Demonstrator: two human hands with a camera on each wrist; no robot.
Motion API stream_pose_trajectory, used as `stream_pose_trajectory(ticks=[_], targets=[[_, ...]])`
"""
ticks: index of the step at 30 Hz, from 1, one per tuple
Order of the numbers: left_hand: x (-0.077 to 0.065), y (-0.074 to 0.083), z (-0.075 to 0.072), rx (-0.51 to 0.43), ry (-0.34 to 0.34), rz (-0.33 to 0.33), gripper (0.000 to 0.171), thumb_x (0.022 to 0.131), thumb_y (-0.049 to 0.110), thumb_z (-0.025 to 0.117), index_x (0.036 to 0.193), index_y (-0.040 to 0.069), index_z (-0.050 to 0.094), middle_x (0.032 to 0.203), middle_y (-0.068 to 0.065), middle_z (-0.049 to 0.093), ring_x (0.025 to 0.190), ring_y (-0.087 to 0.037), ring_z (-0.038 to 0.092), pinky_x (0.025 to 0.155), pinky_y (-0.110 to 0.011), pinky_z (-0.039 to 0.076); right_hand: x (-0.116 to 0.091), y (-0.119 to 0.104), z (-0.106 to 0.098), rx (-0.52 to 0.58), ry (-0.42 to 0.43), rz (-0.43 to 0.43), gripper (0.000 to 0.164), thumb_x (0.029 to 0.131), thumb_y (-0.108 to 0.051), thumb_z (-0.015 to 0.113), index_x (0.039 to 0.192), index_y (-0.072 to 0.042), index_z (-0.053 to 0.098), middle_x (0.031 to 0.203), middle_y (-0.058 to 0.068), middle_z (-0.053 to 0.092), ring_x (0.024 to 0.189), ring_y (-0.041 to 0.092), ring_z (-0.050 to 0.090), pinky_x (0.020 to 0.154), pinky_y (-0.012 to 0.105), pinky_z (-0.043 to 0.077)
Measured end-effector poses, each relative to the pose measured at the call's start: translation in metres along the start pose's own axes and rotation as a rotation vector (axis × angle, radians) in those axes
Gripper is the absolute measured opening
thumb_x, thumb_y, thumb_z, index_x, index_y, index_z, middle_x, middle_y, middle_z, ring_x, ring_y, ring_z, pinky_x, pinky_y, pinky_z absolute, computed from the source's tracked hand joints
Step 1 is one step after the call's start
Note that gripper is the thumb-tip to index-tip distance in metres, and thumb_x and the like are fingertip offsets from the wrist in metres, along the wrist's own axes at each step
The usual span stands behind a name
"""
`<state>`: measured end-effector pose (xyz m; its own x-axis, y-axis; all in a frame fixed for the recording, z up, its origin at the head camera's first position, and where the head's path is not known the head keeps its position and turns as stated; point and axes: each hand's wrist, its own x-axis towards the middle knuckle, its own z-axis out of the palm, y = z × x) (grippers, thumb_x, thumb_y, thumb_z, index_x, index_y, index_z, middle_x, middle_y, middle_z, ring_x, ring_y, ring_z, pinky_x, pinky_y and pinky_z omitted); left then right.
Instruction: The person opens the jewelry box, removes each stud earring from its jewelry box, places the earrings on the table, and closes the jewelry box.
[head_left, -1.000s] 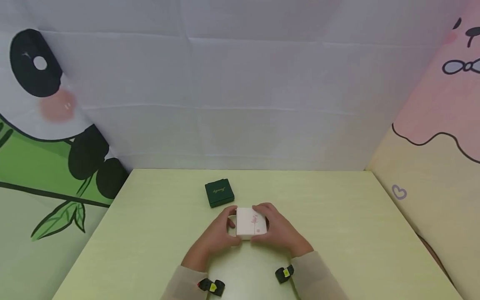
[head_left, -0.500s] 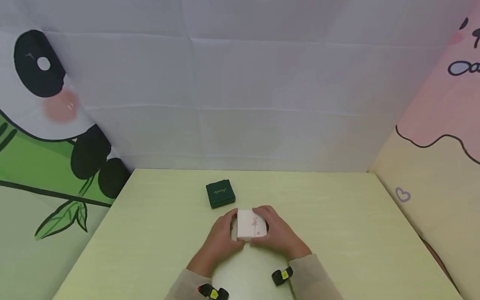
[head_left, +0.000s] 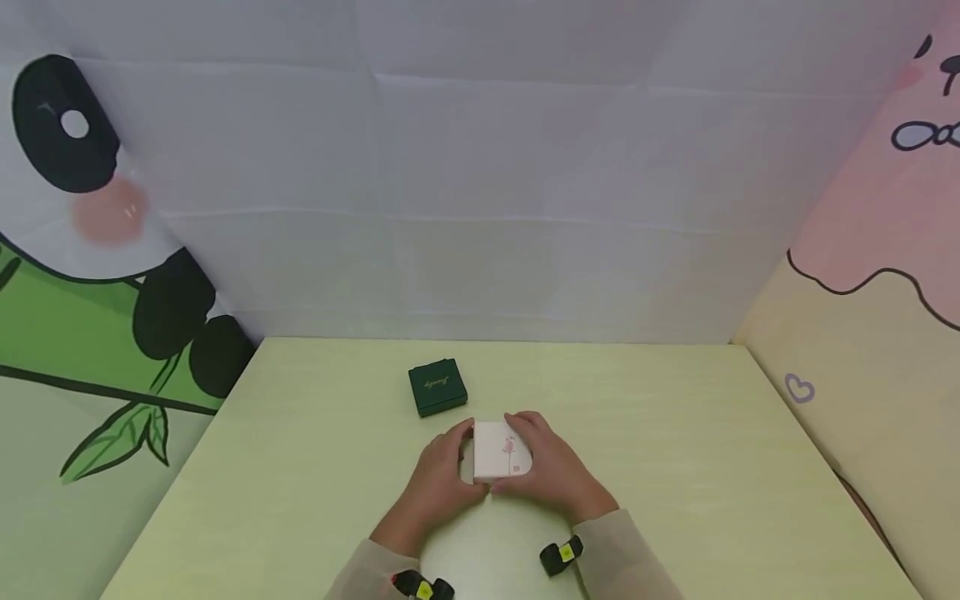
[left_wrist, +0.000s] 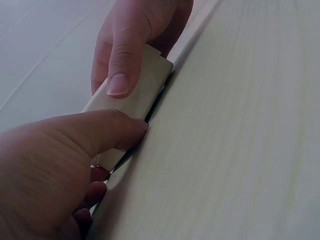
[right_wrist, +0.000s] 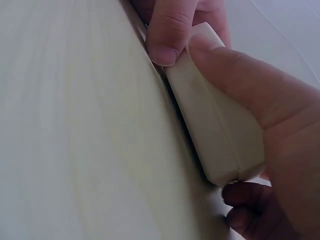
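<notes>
A: Where is the white box (head_left: 491, 452), taking the green box (head_left: 438, 387) as landmark?

B: On the person's side of the green box and a little to its right, near it but apart, between the two hands.

A: Which hand is nearer to the white box?

B: Both are touching it. The left hand (head_left: 441, 477) pinches it, thumb on the near side, with a gap beside its palm; the right hand (head_left: 553, 468) pinches the right end and sits closer in. The left hand is nearer to the green box.

A: And its long axis?

B: The top looks almost square from above, so I can't pick one. It sits straighter to the person than the green box, which is slightly askew.

A: Which way does it point?

B: The printed flower (head_left: 509, 447) has its bloom on the green box's side, stem toward the person.
</notes>
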<state>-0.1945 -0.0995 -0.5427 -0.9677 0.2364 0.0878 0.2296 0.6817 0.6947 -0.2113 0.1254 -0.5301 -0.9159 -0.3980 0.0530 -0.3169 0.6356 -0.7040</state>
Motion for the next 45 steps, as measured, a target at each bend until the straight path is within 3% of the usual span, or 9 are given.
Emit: stream_pose_trajectory(ticks=[10, 21, 37, 45], targets=[[0.0006, 0.0012, -0.0001, 0.011, 0.004, 0.002, 0.097, 0.074, 0.031, 0.090, 0.155, 0.009, 0.040, 0.129, 0.001, 0.058, 0.099, -0.015, 0.052, 0.088, -0.042, 0.046, 0.0006, -0.0022, -0.0007, -0.039, 0.023, -0.019, 0.112, 0.068, -0.065, 0.087, 0.158, -0.014, 0.043, 0.153, 0.000, 0.042, 0.121, 0.018, 0.053, 0.101, 0.045, 0.047], [-0.0009, 0.0027, -0.0005, 0.001, -0.005, -0.010, 0.098, 0.074, 0.033, 0.089, 0.155, 0.011, 0.039, 0.130, 0.001, 0.058, 0.100, -0.015, 0.052, 0.091, -0.044, 0.045, -0.0004, -0.0018, 0.0003, 0.013, 0.033, -0.004, 0.111, 0.066, -0.065, 0.089, 0.157, -0.017, 0.045, 0.150, -0.006, 0.043, 0.115, 0.014, 0.052, 0.097, 0.042, 0.046], [-0.0017, 0.0038, -0.0026, 0.011, -0.008, -0.002, 0.098, 0.073, 0.032, 0.090, 0.154, 0.006, 0.040, 0.128, -0.001, 0.058, 0.100, -0.017, 0.051, 0.094, -0.047, 0.044, -0.0006, -0.0047, 0.0002, -0.008, 0.056, -0.018, 0.111, 0.065, -0.066, 0.089, 0.156, -0.018, 0.047, 0.149, -0.007, 0.044, 0.116, 0.014, 0.052, 0.099, 0.042, 0.046], [-0.0010, 0.0030, -0.0025, 0.024, -0.020, -0.005, 0.099, 0.074, 0.034, 0.090, 0.155, 0.006, 0.039, 0.135, -0.003, 0.057, 0.112, -0.022, 0.053, 0.102, -0.052, 0.042, -0.0018, -0.0091, -0.0030, -0.006, 0.047, -0.009, 0.110, 0.066, -0.064, 0.090, 0.156, -0.017, 0.048, 0.148, -0.006, 0.044, 0.116, 0.014, 0.052, 0.097, 0.041, 0.047]])
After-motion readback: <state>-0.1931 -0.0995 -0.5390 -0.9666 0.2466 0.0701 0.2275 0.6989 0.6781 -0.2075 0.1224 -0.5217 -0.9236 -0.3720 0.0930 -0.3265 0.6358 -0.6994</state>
